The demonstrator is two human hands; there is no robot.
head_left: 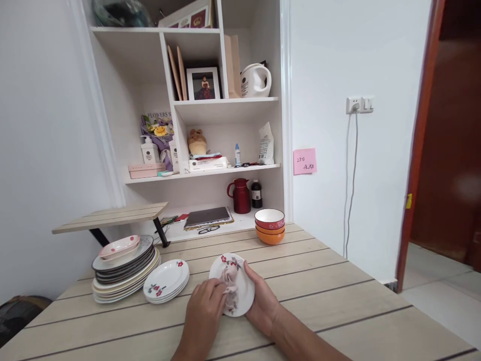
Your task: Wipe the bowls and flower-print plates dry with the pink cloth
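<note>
A small white plate [246, 288] with red flowers is tilted up above the table. My right hand [265, 303] grips it by its right edge, thumb over the rim and fingers behind. My left hand [206, 306] is closed on a crumpled pinkish cloth [230, 281], which lies against the face of the plate. To the left of my hands is a short stack of matching flowered plates [168, 278]. Beyond it stands a taller pile of larger plates [124, 273], topped by a pink-dotted oblong dish [120, 246].
Several stacked bowls [269, 228], red above orange, stand at the table's far edge. Behind are a dark red jug [240, 195], a laptop [208, 216] and glasses [209, 230] in the shelf unit. A small raised wooden stand [112, 219] sits at the back left of the slatted table [330, 311].
</note>
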